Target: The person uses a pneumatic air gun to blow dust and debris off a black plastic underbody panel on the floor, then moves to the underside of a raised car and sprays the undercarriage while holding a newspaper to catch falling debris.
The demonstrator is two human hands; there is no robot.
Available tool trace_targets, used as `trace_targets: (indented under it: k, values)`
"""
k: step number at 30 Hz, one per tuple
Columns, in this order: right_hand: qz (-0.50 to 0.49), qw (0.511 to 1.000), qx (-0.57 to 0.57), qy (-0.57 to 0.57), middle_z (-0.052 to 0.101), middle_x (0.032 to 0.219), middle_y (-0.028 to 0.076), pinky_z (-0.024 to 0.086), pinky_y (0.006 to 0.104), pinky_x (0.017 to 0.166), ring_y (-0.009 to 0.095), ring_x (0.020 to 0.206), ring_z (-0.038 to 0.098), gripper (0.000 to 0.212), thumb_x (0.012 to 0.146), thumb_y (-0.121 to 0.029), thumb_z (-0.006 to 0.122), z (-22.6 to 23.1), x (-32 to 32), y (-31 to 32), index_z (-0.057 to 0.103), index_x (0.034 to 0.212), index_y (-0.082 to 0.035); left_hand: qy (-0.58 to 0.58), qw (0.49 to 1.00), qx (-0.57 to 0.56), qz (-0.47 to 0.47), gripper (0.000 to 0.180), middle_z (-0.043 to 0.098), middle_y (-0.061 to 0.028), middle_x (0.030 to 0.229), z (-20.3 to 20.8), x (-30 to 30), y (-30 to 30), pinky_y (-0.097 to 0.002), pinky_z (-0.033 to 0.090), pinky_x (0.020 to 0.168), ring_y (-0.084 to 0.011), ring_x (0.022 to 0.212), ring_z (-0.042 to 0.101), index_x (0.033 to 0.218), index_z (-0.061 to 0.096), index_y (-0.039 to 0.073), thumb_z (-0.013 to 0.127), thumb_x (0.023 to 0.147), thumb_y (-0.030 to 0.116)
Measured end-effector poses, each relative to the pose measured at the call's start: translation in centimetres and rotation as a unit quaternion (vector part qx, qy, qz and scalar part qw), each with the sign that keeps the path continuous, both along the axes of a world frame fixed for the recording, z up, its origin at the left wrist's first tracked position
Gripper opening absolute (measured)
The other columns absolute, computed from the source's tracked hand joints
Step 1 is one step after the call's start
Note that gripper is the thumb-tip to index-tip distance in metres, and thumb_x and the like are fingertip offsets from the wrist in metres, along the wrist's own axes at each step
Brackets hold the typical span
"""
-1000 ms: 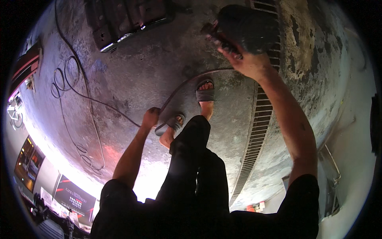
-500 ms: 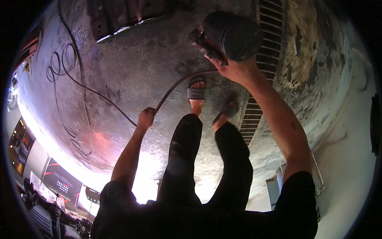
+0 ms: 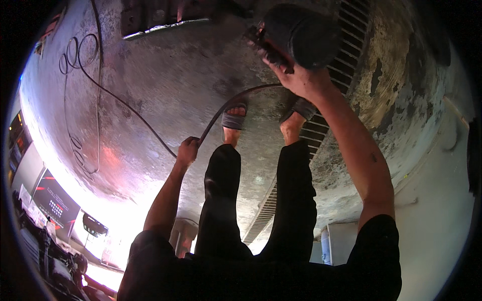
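Observation:
My right hand (image 3: 304, 82) is closed around the grip of a dark canister-shaped tool (image 3: 315, 41), held out ahead of me above the floor. The canister is a wide black cylinder; its grip and front end are dark and hard to make out. From under that hand a brown hose (image 3: 236, 96) bows across to my left hand (image 3: 188, 150), whose fingers are wrapped round it. Beyond the left hand the hose runs on along the floor to the far left.
Loose hose loops (image 3: 79, 54) lie on the stained concrete floor at the left. A metal drain grate (image 3: 354, 35) crosses the floor on the right, near my sandalled feet. A dark object with a bright lower edge (image 3: 165, 27) is at the far side. A pale wall (image 3: 432, 215) rises at right.
My right foot has come forward and now rests by the grate. The surroundings have shifted in view as I moved. Both hands keep hold of the tool and the hose.

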State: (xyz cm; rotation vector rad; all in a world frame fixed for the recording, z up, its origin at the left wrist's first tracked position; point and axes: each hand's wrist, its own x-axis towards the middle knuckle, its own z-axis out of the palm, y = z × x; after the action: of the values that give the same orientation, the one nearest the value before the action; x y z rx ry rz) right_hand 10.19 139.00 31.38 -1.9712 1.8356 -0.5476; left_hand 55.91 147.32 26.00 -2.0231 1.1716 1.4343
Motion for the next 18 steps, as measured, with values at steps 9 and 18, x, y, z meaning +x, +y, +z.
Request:
trace_targets:
  k: [9, 18]
  values:
    - [0.026, 0.994, -0.102, 0.017, 0.066, 0.114, 0.008, 0.052, 0.0436, 0.087, 0.031, 0.101, 0.065, 0.046, 0.088, -0.035, 0.069, -0.2, -3.9, -1.5, 0.06, 0.131, -0.02, 0.126, 0.983, -0.099, -0.086, 0.022, 0.059, -0.0064, 0.071, 0.2, -5.1, 7.7, -0.0315, 0.048, 0.054, -0.0159, 0.059, 0.058, 0.101, 0.066, 0.002, 0.05, 0.091, 0.013]
    - [0.143, 0.988, 0.007, -0.053, 0.066, 0.1, 0.01, 0.053, 0.046, 0.081, 0.033, 0.093, 0.064, 0.032, 0.079, -0.033, 0.069, 0.3, -4.4, 0.1, 0.067, 0.106, -0.015, 0.062, 0.997, -0.036, 0.008, 0.034, 0.067, -0.0121, 0.083, 0.9, -6.8, 9.1, -0.0334, 0.05, 0.064, -0.0203, 0.07, 0.063, 0.103, 0.07, 0.001, 0.047, 0.087, 0.021]
